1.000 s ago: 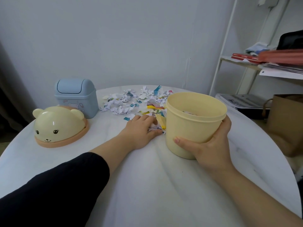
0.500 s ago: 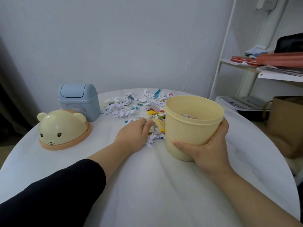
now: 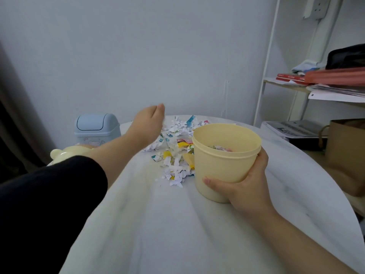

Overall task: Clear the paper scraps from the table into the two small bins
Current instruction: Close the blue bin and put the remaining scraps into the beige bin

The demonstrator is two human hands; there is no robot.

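The table (image 3: 177, 234) is a long way from clear, by my reckoning. Most of the scraps (image 3: 175, 155) lie in a loose heap against the left side of the yellow bin (image 3: 223, 161) and spread away behind it. The yellow bin stands upright and open, with only a few scraps showing inside, so I'd call this an early stage with the bulk left to do.

The blue bin (image 3: 96, 129) sits well to the left of the yellow bin and farther back. Its swing flap is closed, and nothing shows whether it holds any paper. A bear lid (image 3: 67, 153) lies left of the yellow bin too, mostly hidden behind the forearm.

The right hand (image 3: 243, 186) is wrapped round the yellow bin's lower near wall, steadying it. The left hand (image 3: 147, 125) hangs in the air up and to the left of the yellow bin's rim, over the far side of the heap and clear of it. Its back faces me and its fingers are drawn together. I cannot tell whether it grips any scraps.
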